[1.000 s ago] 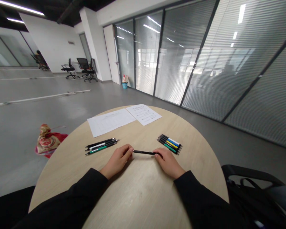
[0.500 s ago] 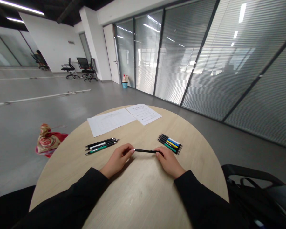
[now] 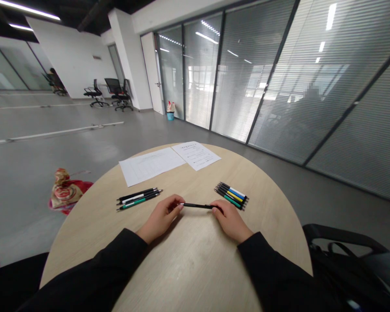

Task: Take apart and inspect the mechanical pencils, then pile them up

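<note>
A: What do you have in hand, and where is it in the frame?

B: You have one slim black pen [image 3: 197, 206] between your two hands, just below the centre of the frame and almost level across it. Your left hand [image 3: 162, 216] pinches the left end between thumb and fingers; your right hand [image 3: 231, 222] grasps the other end, its curled fingers hiding the tip there

A: What has just changed for you?

B: Very little. Compared with a second ago, the pen's right end sits slightly higher in the frame, so it slopes less. I judge that you are making a small adjustment to this one pen, with neither end let go

A: And the things around you?

B: They lie as they did. To the left of the frame's centre you have a loose row of pens [image 3: 133, 198] showing black, white and green; just beside your right hand, right of centre, is a tighter bundle of pens [image 3: 234, 196] showing white, blue, yellow and green. Mid-frame, near the far edge of your round table [image 3: 195, 268], lie a left sheet [image 3: 152, 165] and a right sheet [image 3: 196, 156], their print too small to read
</note>
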### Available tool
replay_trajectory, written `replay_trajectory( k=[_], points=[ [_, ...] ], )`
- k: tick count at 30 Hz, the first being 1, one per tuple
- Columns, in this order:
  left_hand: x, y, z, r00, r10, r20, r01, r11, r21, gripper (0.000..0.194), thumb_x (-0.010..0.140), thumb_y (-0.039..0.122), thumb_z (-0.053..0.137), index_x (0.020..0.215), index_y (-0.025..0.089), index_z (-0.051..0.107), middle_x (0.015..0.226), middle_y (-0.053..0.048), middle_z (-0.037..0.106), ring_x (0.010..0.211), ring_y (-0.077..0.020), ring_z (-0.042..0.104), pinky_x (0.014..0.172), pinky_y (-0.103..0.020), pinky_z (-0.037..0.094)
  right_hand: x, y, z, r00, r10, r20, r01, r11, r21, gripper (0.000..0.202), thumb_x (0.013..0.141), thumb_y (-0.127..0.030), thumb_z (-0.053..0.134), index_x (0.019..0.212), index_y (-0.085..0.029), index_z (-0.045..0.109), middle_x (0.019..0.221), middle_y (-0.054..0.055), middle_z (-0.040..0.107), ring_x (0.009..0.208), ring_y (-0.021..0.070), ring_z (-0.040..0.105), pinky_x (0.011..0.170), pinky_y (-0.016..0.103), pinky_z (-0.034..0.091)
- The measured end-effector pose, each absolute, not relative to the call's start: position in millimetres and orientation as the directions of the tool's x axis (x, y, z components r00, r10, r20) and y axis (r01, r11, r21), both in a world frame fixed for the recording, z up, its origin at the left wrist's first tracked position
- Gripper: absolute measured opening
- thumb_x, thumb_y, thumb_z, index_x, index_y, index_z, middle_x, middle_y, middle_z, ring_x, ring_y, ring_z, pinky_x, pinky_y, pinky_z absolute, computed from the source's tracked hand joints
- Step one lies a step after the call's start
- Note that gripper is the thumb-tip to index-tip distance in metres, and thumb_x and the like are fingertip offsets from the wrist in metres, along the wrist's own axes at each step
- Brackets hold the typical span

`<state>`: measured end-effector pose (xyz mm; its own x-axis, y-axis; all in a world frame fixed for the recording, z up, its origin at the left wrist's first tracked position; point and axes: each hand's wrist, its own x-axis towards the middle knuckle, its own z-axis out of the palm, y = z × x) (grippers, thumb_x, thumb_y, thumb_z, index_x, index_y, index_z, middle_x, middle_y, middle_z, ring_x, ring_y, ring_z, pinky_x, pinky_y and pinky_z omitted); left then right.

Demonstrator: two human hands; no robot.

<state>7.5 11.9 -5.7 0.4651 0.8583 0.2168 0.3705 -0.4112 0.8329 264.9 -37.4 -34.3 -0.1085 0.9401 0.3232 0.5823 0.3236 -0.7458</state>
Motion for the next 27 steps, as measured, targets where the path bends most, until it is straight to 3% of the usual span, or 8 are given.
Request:
replay_trajectory(
  k=[18,27],
  points=[
    [7.0,11.9,-2.9,0.443,0.879,0.175,0.443,-0.385,0.81,0.032,0.095,0.044,0.049,0.079,0.019,0.058,0.071,0.001,0.06,0.067,-0.0163,0.053,0.065,-0.027,0.04,263.6,-39.3,-31.0,-0.115,0.938,0.328,0.581,0.331,-0.744,0.021,0.092,-0.011,0.054,0.1,-0.018,0.072,0.098,0.007,0.073,0.093,0.0211,0.065,0.086,0.034,0.048],
    [8.2,12.4,-0.6,0.396,0.905,0.157,0.475,-0.348,0.808,0.042,0.096,0.05,0.042,0.066,0.02,0.049,0.061,0.003,0.05,0.06,-0.0157,0.046,0.06,-0.027,0.036,265.3,-37.4,-34.2,-0.109,0.94,0.323,0.579,0.324,-0.748,0.021,0.092,-0.013,0.053,0.1,-0.019,0.072,0.098,0.007,0.073,0.094,0.021,0.065,0.087,0.035,0.049]
  ],
)
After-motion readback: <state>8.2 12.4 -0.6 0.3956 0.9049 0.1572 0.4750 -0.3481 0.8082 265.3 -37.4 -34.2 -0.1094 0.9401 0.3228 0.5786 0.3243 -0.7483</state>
